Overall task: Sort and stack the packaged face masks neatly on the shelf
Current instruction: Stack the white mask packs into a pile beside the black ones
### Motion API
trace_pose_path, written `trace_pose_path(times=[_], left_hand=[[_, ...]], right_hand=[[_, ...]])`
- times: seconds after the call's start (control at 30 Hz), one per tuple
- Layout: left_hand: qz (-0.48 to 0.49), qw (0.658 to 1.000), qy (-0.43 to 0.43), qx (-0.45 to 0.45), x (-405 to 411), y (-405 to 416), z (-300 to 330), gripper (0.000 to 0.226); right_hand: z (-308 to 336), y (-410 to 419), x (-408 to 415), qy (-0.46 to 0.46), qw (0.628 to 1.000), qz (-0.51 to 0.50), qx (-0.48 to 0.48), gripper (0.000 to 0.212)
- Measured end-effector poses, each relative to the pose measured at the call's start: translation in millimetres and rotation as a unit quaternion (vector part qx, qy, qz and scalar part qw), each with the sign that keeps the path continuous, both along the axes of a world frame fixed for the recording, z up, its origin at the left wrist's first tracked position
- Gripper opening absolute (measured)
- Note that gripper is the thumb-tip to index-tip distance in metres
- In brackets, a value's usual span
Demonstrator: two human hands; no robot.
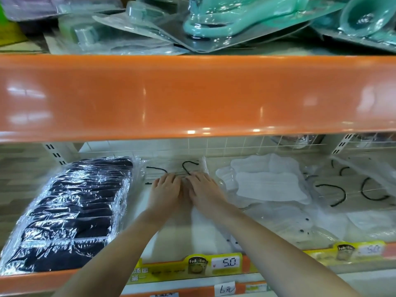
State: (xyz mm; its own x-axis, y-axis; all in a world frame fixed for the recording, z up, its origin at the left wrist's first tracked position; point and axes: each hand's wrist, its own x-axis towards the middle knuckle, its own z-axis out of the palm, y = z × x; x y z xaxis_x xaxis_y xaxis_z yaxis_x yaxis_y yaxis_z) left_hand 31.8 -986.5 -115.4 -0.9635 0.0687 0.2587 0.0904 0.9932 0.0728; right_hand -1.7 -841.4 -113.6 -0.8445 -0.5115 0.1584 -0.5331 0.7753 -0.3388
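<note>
Both fingertips (171,175) blurred, grip unclear.

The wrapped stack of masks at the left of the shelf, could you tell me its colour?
Black stack of masks, in clear wrap; head view.

The white price tag (226,263) on the shelf edge reads "5.0" (the handwritten label (224,289) below: "6元").

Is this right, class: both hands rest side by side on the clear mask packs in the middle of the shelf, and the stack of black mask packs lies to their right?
One detail is wrong. The head view shows the stack of black mask packs to the left of the hands, not the right. The left hand and right hand do rest side by side on the clear mask packs in the middle of the shelf.
</note>
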Motion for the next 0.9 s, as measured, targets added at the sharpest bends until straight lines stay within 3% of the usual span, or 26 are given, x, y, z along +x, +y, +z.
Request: trace_pose_path(times=[0.17, 0.3, 0.5, 0.7, 0.83, 0.9], left_hand=[[-0.032, 0.997, 0.050, 0.051, 7.7, 35.1, 15.5, 0.033], [-0.062, 0.992, 0.066, 0.088, 15.7, 69.0, 15.2, 0.016], [-0.120, 0.986, 0.045, 0.109, 32.4, 108.5, 8.7, 0.024], [-0.103, 0.989, -0.013, 0.106, 39.7, 118.4, -1.6, 0.035], [-0.063, 0.983, -0.103, 0.141, 40.0, 113.7, -1.5, 0.073], [-0.050, 0.982, -0.099, 0.152, 40.2, 111.7, -4.3, 0.064]], right_hand=[[14.3, 32.9, 3.4, -0.024, 0.997, -0.039, -0.062, 0.032], [23.9, 78.3, 16.1, -0.033, 0.992, -0.077, -0.092, 0.027], [16.2, 135.1, 43.2, -0.065, 0.986, -0.109, -0.105, 0.023], [4.2, 153.9, 61.6, -0.066, 0.991, -0.108, -0.051, 0.056], [-1.6, 154.0, 62.4, -0.073, 0.992, -0.102, -0.007, 0.065], [-3.1, 153.0, 61.7, -0.062, 0.992, -0.107, -0.009, 0.070]])
